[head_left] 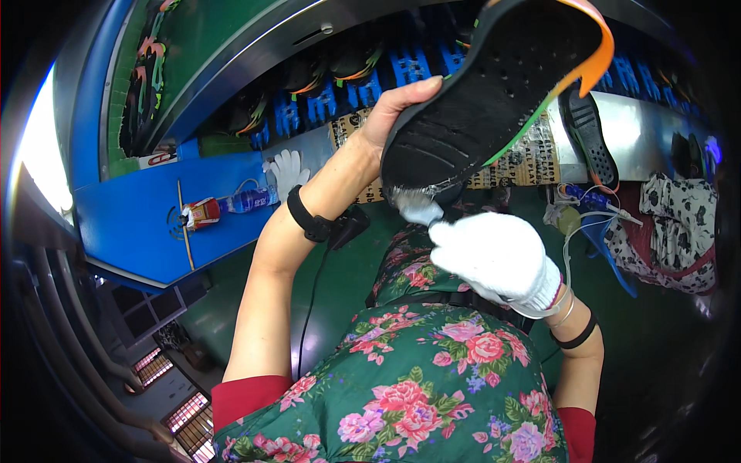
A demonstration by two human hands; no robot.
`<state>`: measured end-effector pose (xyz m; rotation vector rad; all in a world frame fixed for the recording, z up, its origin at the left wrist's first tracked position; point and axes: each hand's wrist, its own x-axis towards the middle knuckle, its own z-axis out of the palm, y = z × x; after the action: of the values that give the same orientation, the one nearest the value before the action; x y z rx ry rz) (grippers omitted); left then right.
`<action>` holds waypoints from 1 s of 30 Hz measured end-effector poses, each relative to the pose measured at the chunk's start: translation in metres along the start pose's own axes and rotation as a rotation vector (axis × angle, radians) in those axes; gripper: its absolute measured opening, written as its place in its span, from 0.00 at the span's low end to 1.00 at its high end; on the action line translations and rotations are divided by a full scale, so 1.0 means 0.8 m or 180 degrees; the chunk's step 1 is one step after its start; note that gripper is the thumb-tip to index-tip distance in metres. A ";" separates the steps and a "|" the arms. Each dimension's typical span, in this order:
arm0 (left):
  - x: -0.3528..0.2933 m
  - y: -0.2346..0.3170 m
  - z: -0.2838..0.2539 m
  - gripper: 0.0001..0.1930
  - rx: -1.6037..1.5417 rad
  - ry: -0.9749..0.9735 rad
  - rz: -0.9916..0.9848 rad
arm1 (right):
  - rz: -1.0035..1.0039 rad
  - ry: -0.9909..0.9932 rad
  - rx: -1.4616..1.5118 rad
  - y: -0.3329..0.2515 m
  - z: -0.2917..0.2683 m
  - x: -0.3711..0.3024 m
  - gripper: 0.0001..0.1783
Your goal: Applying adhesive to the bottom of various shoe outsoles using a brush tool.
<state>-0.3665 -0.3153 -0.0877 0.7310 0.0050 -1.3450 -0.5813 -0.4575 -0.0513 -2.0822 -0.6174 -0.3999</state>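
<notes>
My bare left hand (394, 112) grips a black shoe sole (471, 116) by its left edge and holds it up, tilted, over the bench. Orange and green trim runs along the sole's far and right edges, and small holes dot its wider part. In my right hand (498, 255), which wears a white knit glove, is a small brush (417, 207). Its bristles touch the near, rounded end of the sole. The glove hides most of the brush handle. A second dark sole (590, 143) with an orange edge lies on the metal bench to the right.
Blue holders (409, 65) carry several more soles along the back. Taped cardboard (532, 158) covers part of the bench edge. On the blue table (131, 224) at left are a white glove (289, 171), a bottle (248, 201) and a thin stick (185, 231). A patterned cloth (675, 224) hangs at right.
</notes>
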 end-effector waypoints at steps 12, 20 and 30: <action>-0.010 -0.026 -0.003 0.42 -0.0674 0.0281 -0.0115 | 0.1180 0.1421 0.1119 0.021 -0.013 0.014 0.10; -0.053 -0.077 -0.008 0.40 -0.0936 -0.0780 -0.0091 | -0.0044 0.1273 -0.1755 0.071 -0.050 0.048 0.22; -0.132 0.022 -0.029 0.67 -0.0096 -0.1413 0.1426 | 0.1358 0.1874 0.2011 0.006 -0.040 0.036 0.08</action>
<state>-0.3688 -0.2112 -0.0542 0.3643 -0.4657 -1.0457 -0.5563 -0.4788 -0.0230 -1.3399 0.0649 -0.4654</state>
